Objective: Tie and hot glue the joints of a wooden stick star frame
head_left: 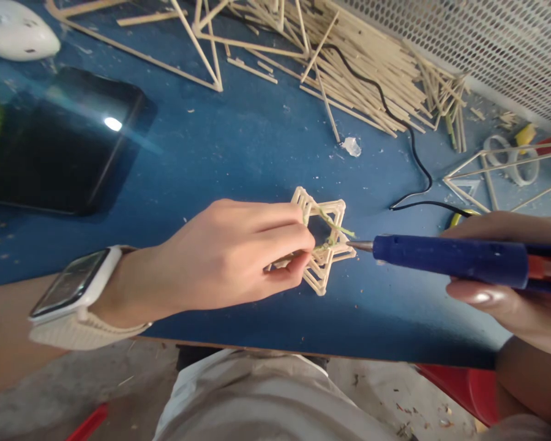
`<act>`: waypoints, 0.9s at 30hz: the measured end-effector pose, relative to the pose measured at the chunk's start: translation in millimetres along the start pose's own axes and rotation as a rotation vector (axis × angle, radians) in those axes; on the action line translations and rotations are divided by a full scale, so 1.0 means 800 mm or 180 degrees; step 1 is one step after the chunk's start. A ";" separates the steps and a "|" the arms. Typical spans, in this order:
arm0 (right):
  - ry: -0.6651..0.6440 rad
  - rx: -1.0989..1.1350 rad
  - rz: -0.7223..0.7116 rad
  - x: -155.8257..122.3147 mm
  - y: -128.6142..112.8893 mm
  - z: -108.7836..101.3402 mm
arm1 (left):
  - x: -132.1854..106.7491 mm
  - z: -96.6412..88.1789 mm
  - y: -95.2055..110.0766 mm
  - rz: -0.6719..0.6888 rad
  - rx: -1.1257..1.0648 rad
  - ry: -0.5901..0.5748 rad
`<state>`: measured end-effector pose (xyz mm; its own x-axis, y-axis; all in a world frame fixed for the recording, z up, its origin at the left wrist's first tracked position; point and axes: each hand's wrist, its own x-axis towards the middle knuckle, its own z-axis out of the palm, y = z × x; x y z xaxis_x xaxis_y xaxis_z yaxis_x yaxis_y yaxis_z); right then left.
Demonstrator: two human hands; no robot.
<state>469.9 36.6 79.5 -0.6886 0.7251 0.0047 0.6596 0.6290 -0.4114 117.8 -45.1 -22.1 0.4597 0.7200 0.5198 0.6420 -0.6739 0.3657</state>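
Note:
A small star-shaped frame of thin wooden sticks [340,215] lies on the blue tabletop [239,153]. The fingers of my left hand [229,254] are closed on its left side, and they hide that part of it. A few greenish strands [337,223] cross the middle of the star. From the right, my right hand [496,306] grips a blue hot glue gun [445,257]. The gun's metal nozzle meets or nearly meets the star's right point; I cannot tell whether they touch.
Many loose wooden sticks [371,55] are heaped at the back, beside a perforated white panel [496,43]. A black cable [386,104] winds down toward the gun. Bigger stick frames [215,86] stand back left. A black tablet-like device [64,141] lies left, below a white mouse-like object [18,30].

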 end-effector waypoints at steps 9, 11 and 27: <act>-0.0084 -0.0148 -0.0572 0.019 -0.023 0.026 | -0.001 0.000 -0.001 -0.0025 -0.0018 0.0013; -0.0131 -0.0174 -0.0496 0.018 -0.019 0.022 | -0.001 0.001 -0.001 -0.0008 0.0000 0.0031; -0.0222 -0.0438 -0.0072 -0.017 -0.021 0.000 | 0.000 0.000 -0.003 0.0042 -0.0022 0.0013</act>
<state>467.7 16.0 86.1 -0.7199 0.6921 -0.0528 0.6754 0.6809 -0.2831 116.6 -43.6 -23.1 0.4657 0.7104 0.5277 0.6316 -0.6845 0.3641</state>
